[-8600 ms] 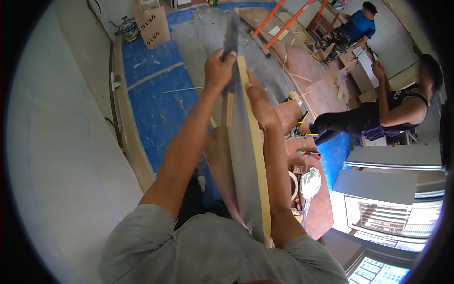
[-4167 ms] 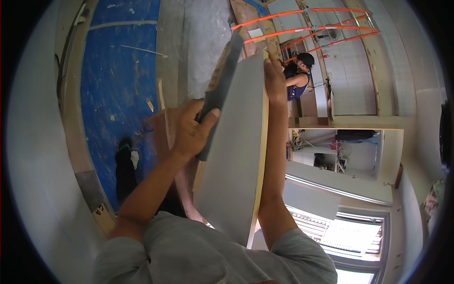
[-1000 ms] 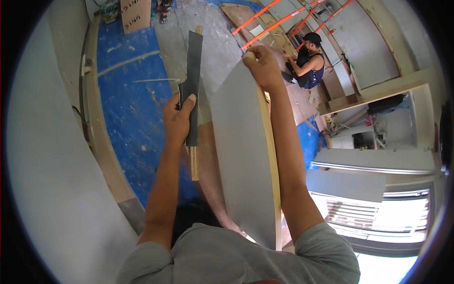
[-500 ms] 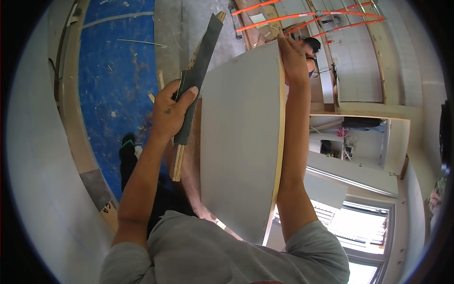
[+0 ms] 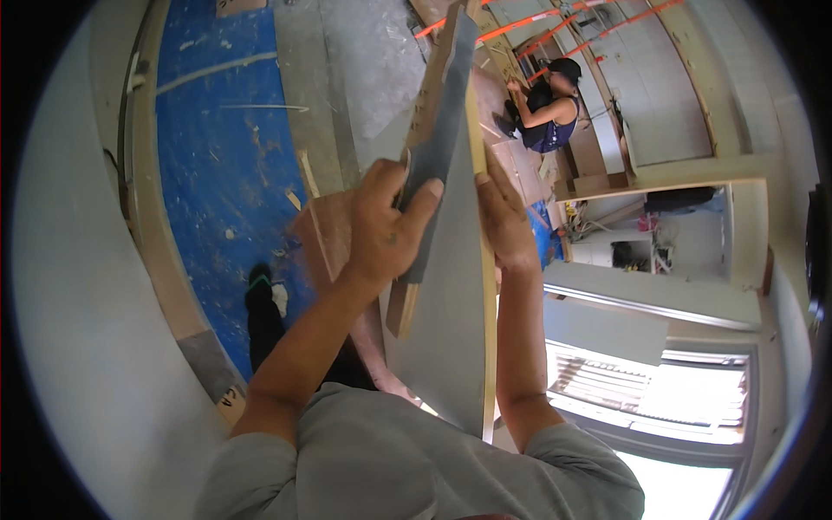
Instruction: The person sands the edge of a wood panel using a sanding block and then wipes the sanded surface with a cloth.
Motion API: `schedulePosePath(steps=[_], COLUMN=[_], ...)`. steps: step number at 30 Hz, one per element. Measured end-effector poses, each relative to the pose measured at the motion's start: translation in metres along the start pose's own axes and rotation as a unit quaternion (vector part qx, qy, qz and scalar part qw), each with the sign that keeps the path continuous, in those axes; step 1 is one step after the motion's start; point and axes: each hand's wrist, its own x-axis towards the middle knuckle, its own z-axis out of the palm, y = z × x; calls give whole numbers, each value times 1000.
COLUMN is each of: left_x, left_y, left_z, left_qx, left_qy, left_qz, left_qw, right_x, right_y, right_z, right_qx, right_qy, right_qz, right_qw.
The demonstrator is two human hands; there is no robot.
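Note:
My left hand (image 5: 387,221) is wrapped round a sanding block (image 5: 438,139), a long wooden strip with dark grey sandpaper around it. Bare wood shows at both of its ends. The block slants over the upper part of a pale grey panel (image 5: 442,355), close to its light wooden edge (image 5: 490,321); whether it touches that edge I cannot tell. On the panel's right side my right hand (image 5: 505,217) holds on, thumb at the edge and fingers against the far face, partly hidden.
A brown wooden board (image 5: 334,230) lies under the panel on the left. Blue floor sheeting (image 5: 217,173) with debris spreads beyond it. Another person (image 5: 550,113) in a dark cap crouches at the upper right, near an orange ladder (image 5: 520,26). Open shelving (image 5: 659,234) and a bright window stand right.
My left hand has brought the sanding block rightward to the panel's edge. My right hand has slid from the far corner back along the edge. The view has shifted, uncovering the crouching person.

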Motion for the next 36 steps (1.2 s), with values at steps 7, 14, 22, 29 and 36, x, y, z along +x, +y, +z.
schedulePosePath(steps=[7,14,22,29,36], left_x=[-43,66,-41,-4,-2], left_y=[17,-8,14,2,-11], left_z=[24,47,27,37,42], left_qx=[84,83,121,138,153], left_qy=[-59,-17,-49,-69,-79], left_qz=[135,85,155,105,141], left_qw=[985,993,979,982,975], right_x=[-42,-41,-42,-39,-40], right_y=[22,26,31,27,34], right_z=[4,7,5,-3,-10], right_qx=[15,58,83,79,84], right_qy=[4,31,30,30,19], right_qz=[-67,-9,-27,-33,-14], right_qw=[998,998,996,996,996])
